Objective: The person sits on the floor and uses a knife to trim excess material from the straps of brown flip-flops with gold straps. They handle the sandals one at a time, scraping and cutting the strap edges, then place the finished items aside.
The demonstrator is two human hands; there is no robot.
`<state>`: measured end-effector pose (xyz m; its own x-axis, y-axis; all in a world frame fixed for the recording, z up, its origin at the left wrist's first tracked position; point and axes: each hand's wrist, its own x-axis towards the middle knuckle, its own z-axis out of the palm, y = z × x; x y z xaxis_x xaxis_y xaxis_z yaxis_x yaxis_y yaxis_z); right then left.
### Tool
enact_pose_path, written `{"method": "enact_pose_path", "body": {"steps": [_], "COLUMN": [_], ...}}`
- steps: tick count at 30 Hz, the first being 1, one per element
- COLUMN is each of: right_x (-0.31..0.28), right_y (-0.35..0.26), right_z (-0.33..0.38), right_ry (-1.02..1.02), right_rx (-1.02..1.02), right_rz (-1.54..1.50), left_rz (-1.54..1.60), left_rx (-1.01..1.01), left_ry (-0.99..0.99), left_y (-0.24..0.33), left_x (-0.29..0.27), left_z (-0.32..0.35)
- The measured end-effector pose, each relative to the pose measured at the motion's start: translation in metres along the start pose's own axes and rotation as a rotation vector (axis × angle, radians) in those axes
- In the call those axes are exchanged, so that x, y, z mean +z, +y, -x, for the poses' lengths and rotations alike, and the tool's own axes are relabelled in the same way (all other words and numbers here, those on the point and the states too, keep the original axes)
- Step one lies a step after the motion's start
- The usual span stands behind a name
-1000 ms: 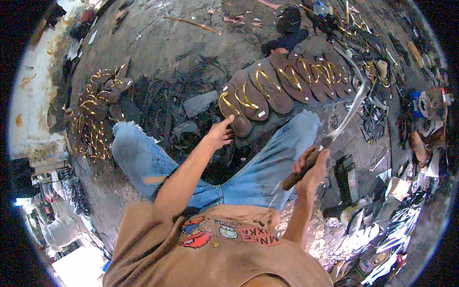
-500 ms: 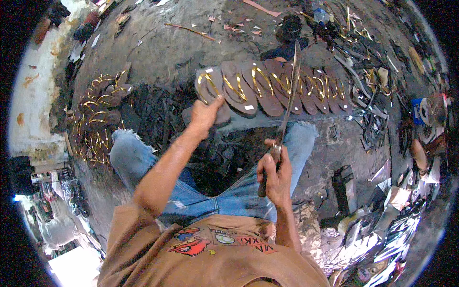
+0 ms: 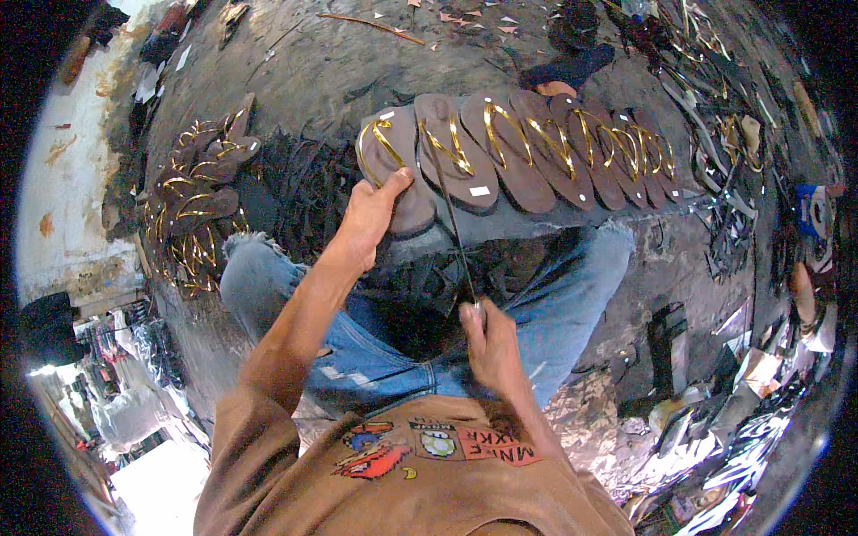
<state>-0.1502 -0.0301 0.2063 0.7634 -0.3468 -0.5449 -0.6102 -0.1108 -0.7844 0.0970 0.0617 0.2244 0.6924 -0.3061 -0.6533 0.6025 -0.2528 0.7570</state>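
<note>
Seven or so brown flip-flops with gold straps lie in a tight row across a dark board [image 3: 518, 225] in front of me. My left hand [image 3: 371, 214] grips the leftmost flip-flop [image 3: 407, 201], thumb on its top near the strap and the other fingers mostly hidden. In my right hand [image 3: 492, 344], closed round its handle, is a long knife [image 3: 458, 241]. Its thin blade points away from me, alongside the held flip-flop's right edge and over the second flip-flop [image 3: 466, 179]. Whether the blade touches either one, I cannot tell.
A heap of gold-strapped flip-flops [image 3: 201, 201] lies at the left. Dark strip scraps [image 3: 308, 179] cover the ground beside the board, and more offcuts [image 3: 728, 232] lie at the right. A person's foot [image 3: 559, 87] rests beyond the row. My jeans-clad knees flank the board.
The knife has swung down and left, from upright over the row to beside the leftmost flip-flop. That flip-flop is still in my left hand. The whole view has shifted slightly.
</note>
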Motion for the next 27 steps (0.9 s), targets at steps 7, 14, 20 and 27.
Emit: {"method": "enact_pose_path", "body": {"steps": [7,14,20,27], "right_x": [-0.005,0.039,0.083,0.091], "right_y": [-0.010,0.033,0.060,0.061], "right_z": [-0.085,-0.145,-0.187,-0.207], "right_ry": [-0.094,0.037,0.390,0.407], "right_rx": [-0.110,-0.502,-0.760,-0.706], "right_rz": [-0.042,0.198,0.363,0.391], "left_rz": [-0.018,0.040,0.189,0.065], "left_rx": [0.133,-0.006,-0.070,0.005], "left_ry": [0.059,0.073,0.001,0.047], "left_y": [-0.011,-0.030,-0.029,-0.030], "left_x": [0.007,0.000,0.000,-0.003], "left_z": [0.007,-0.005,-0.006,-0.008]}}
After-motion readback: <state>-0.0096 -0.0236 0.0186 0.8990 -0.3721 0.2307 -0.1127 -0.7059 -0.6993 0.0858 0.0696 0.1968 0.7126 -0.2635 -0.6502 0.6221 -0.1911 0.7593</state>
